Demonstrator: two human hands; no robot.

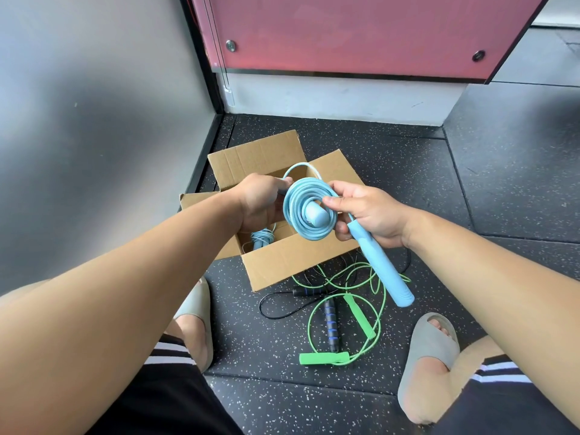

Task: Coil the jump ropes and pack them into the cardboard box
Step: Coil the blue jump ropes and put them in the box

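Floor (470,189): black speckled rubber tiles, bounded on the left by a plain grey wall (94,120) and at the far edge by a pink panel (345,32) over a white base.

Open brown cardboard box (282,265): stands on the floor near the far-left corner, close to the grey wall, flaps spread.

Light blue jump rope (301,221): wound in a flat spiral, held in the air above the open box. One light blue handle end (315,213) shows at the spiral's centre. A loose loop rises from the top of the spiral.

Left hand (260,202): fingers curled round the rope at the coil's left edge.

Right hand (370,215): wrapped round the second long light blue handle (386,274), thumb pressed on the coil's right side. The handle slants down toward the near edge of the floor.

Green jump rope (324,358): uncoiled, looping on the floor just in front of the box, tangled with a black jump rope with blue-banded handles (331,328).

Second light blue rope bundle (262,238): lies inside the box, at its near-left corner.

Two grey slippers (430,356) flank the loose ropes.
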